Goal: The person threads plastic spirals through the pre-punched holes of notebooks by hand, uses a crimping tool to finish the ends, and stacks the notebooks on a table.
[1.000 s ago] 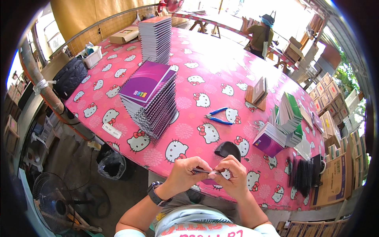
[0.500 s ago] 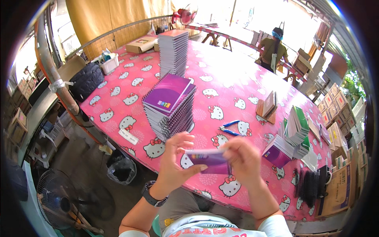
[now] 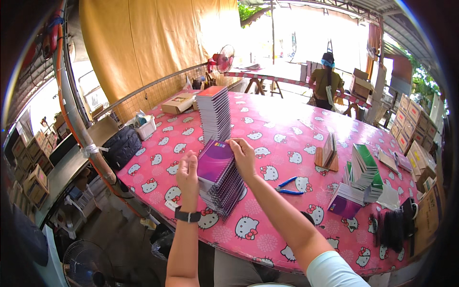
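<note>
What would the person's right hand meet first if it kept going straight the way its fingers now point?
The right hand already touches the purple notebook topping the near stack; beyond it, probably the taller notebook stack, though depth is unclear.

Black watch [image 3: 187, 216] on left wrist; pale blue short sleeve [image 3: 334, 270] on rt arm.

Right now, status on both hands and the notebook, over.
Left hand and right hand both gripping purple notebook, one at each end. Notebook atop leaning stack. Blue pliers off to the right, apart.
</note>
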{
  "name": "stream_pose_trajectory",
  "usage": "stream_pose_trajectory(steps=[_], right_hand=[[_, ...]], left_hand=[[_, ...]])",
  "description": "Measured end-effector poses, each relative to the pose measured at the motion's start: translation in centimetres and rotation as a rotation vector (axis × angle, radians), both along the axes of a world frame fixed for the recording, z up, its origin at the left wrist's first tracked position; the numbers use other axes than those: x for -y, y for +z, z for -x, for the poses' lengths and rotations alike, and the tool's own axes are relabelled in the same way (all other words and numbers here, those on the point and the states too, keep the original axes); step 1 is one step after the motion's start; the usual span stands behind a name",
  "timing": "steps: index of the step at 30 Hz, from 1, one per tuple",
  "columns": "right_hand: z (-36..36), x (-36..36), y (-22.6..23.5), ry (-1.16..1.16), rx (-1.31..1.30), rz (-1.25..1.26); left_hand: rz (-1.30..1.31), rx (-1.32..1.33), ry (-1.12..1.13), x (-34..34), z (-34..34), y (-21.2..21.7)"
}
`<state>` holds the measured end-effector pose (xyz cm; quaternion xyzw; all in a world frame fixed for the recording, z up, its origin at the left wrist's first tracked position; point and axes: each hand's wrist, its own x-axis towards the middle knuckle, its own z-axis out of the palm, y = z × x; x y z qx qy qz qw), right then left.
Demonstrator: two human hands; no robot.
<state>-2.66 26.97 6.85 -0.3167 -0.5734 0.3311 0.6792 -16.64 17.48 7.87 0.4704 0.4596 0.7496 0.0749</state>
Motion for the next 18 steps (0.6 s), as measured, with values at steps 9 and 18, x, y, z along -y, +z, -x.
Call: stream_pose_trajectory(steps=[9, 18], right_hand=[[-4.0, 2.7, 0.9, -0.11, 0.1, -0.05], [-38.6, 18.0, -2.5, -0.643, 1.187, 0.193]], left_hand=[[-0.039, 0.166, -0.072, -2.6, -0.6, -1.5], [-0.24, -0.047, 0.097, 10.9, 4.2, 0.8]])
